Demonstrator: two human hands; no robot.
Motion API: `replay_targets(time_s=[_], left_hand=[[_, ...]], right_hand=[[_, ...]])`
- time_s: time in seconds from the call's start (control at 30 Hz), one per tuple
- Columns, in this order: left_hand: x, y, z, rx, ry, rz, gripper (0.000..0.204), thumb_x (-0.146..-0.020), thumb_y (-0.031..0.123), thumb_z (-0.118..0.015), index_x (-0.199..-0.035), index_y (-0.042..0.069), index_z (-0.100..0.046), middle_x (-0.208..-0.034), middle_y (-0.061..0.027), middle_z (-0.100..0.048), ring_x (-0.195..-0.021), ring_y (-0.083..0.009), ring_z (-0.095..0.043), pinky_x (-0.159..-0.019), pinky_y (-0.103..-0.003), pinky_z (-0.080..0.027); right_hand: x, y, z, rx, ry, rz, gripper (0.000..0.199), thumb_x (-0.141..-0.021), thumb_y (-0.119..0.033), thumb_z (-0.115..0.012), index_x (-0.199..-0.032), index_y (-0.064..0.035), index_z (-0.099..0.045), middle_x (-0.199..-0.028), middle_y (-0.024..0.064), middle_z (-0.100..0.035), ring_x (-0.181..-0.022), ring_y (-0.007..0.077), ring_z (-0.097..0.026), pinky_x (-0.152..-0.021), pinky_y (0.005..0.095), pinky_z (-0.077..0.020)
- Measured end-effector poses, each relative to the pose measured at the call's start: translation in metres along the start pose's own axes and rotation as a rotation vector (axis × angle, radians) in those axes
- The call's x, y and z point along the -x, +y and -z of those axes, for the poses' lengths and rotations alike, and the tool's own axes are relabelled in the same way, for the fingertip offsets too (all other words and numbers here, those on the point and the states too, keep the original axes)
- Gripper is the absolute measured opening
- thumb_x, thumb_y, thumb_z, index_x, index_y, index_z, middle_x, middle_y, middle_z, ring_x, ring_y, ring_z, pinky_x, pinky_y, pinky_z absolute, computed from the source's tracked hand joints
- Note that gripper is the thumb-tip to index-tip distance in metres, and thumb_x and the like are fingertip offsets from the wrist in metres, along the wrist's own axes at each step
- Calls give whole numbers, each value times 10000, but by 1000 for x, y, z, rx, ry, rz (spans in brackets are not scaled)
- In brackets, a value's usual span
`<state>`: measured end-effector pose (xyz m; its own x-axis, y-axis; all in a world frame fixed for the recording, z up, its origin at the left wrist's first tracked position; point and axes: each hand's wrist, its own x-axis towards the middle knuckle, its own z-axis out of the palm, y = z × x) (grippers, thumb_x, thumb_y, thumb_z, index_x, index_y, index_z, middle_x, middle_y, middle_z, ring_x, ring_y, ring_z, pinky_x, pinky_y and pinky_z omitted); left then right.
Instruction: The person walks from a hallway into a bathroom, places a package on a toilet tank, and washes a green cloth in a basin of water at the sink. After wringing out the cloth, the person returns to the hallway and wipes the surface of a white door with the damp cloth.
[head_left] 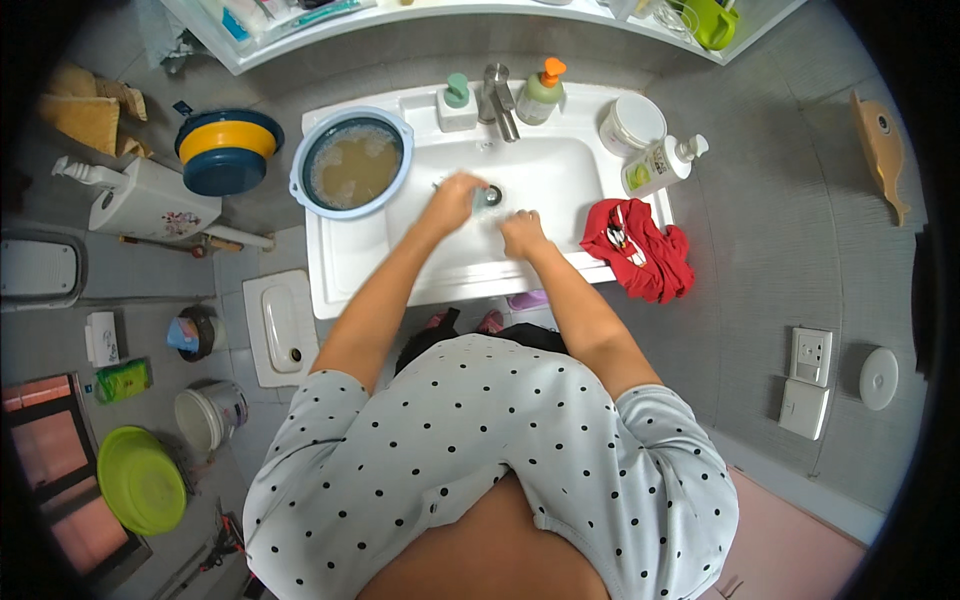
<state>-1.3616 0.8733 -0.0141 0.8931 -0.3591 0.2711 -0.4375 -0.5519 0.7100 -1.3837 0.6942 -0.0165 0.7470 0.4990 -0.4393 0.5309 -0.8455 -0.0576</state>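
Two bare hands work inside the white sink (pixel 345 262), seen from the head camera looking straight down

Head view, hands:
- I see the left hand (pixel 455 200) low in the basin, right beside the drain (pixel 493 194). Its fingers curl down around something small and pale greenish that sits at the drain; motion blur stops me from saying what the thing is, or how firm the grip is
- right hand (pixel 522 233) sits just beside the left, nearer the front rim, fingers loosely bent. I cannot tell whether it grips anything
- both forearms come up from the lower edge, over a pale polka-dot shirt (pixel 480 440)

Head view, around the sink:
- blue-rimmed basin (pixel 351 162) rests on the left part of the sink, filled with murky brownish water
- faucet (pixel 499 100) stands at the back edge, between a green-capped bottle (pixel 457 103) and an orange-pump bottle (pixel 542 93)
- white round tub (pixel 632 124) and a white pump bottle (pixel 662 163) on the right back corner
- red cloth (pixel 640 248) hangs over the right rim, near the right hand
- floor to the left: blue and yellow bowls stacked (pixel 228 150), a white bucket (pixel 210 415), a green basin (pixel 141 480)
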Motion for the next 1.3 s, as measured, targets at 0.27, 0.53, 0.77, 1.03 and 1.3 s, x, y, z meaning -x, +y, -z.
replay_targets(time_s=[0.27, 0.53, 0.77, 1.03, 1.3], left_hand=[[20, -3, 18, 957, 19, 648, 287, -797, 92, -608, -1066, 22, -533, -938, -93, -578, -901, -179, -560, -730, -253, -444], [18, 18, 40, 154, 35, -32, 463, -774, 271, -661, -1109, -12, -512, -1001, -162, -591, -970, -247, -557, -836, -320, -424], [4, 11, 51, 880, -33, 447, 152, -840, 157, -593, -916, 27, -582, -830, 10, -586, -749, -61, -523, -677, -200, -418], [4, 132, 76, 1198, -373, 377, 112, -868, 143, -552, -897, 35, -547, -736, 40, -536, -646, -23, -462, -564, -168, -355], [65, 313, 28, 1148, -463, -168, 215, -708, -105, -652, -795, 1, -486, -844, -63, -539, -741, -96, -530, -692, -224, -457]], right_hand=[[16, -18, 5, -1663, 212, -185, 658, -717, -84, -639, -1298, -66, -331, -1146, 129, -496, -926, 228, -569, -717, 324, -514], [16, -50, 43, -1688, 535, -357, 338, -810, -124, -583, -1127, -41, -503, -971, 65, -558, -790, 141, -581, -566, 255, -531], [43, -48, 46, -1748, 572, -462, 347, -850, -248, -549, -1161, -101, -500, -992, 34, -561, -835, 118, -550, -679, 278, -470], [144, -87, 76, -2026, 793, -62, 546, -808, -179, -622, -1277, -61, -369, -1146, 84, -514, -991, 132, -519, -832, 269, -442], [345, -116, 50, -1024, 1494, -547, 153, -806, -94, -596, -927, 1, -597, -810, 34, -543, -691, 94, -504, -628, 248, -428]])
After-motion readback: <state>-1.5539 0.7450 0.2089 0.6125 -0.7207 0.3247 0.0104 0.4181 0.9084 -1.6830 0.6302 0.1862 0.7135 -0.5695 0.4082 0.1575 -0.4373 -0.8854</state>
